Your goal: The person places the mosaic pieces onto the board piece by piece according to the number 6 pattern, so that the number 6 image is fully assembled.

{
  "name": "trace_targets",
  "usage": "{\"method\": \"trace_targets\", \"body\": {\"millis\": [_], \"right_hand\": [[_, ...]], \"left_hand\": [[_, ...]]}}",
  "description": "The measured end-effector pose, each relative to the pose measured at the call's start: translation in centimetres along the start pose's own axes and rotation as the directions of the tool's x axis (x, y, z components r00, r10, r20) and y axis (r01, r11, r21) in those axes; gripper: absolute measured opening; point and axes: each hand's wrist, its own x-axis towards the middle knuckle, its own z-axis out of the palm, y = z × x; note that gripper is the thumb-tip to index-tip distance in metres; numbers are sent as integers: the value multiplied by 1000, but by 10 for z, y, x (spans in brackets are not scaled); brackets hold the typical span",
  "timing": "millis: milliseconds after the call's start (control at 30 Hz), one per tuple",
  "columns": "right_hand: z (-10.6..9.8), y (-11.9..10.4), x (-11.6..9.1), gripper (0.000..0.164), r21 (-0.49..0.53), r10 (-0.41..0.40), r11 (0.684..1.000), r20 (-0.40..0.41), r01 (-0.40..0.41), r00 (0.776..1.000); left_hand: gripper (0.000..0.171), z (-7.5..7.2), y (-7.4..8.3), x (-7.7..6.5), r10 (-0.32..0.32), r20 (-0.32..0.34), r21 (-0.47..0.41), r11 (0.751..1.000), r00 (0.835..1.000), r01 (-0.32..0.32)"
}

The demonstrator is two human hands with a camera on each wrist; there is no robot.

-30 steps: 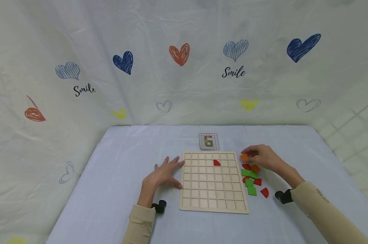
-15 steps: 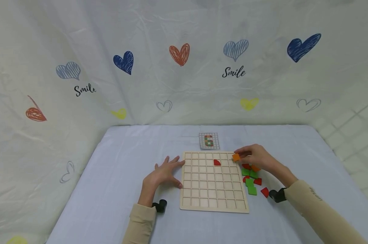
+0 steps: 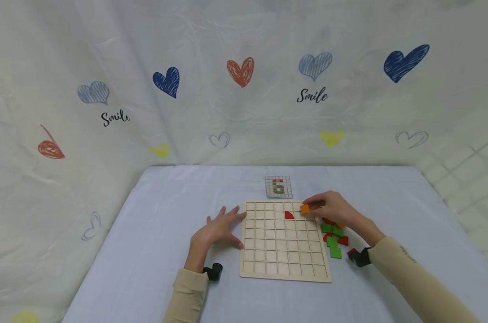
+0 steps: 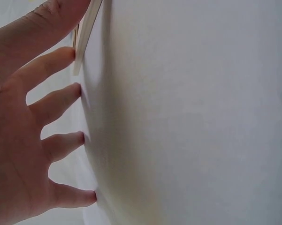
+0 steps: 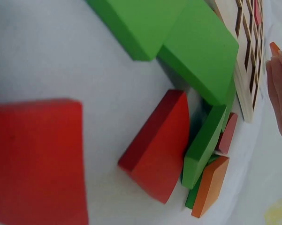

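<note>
My right hand (image 3: pixel 331 208) pinches an orange square tile (image 3: pixel 305 209) between thumb and fingers, over the upper right cells of a wooden grid board (image 3: pixel 286 279). In the right wrist view the fingers and part of the orange tile show at the right edge. One red quarter-circle tile (image 3: pixel 289 215) lies in a cell of the board, just left of the held tile. At the board's left edge rests my left hand (image 3: pixel 216 230), fingers spread. Its thumb and index finger touch the board's side, and the other fingertips stand on the cloth in the left wrist view.
To the right of the board lies a loose pile of green square tiles (image 3: pixel 335 252), red quarter-circle tiles (image 5: pixel 162 150) and an orange tile (image 5: pixel 211 185). A small gridded pattern card (image 3: pixel 279 186) with a coloured figure lies behind the board. A white printed curtain (image 3: pixel 244 116) hangs beyond the table.
My right hand has carried the orange tile leftward, from above the pile to over the board's upper right cells. My left hand keeps its place at the board's edge.
</note>
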Motion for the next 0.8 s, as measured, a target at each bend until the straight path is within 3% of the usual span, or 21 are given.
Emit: {"method": "trace_targets", "body": {"millis": [467, 800], "right_hand": [[14, -13, 14, 38, 53, -24, 998, 26, 23, 999], [27, -21, 26, 29, 70, -98, 993, 69, 93, 993]], "left_hand": [[96, -1, 0, 0, 1, 3, -5, 1000, 1000, -1], [96, -3, 1, 1, 9, 11, -1, 1000, 1000, -9]]}}
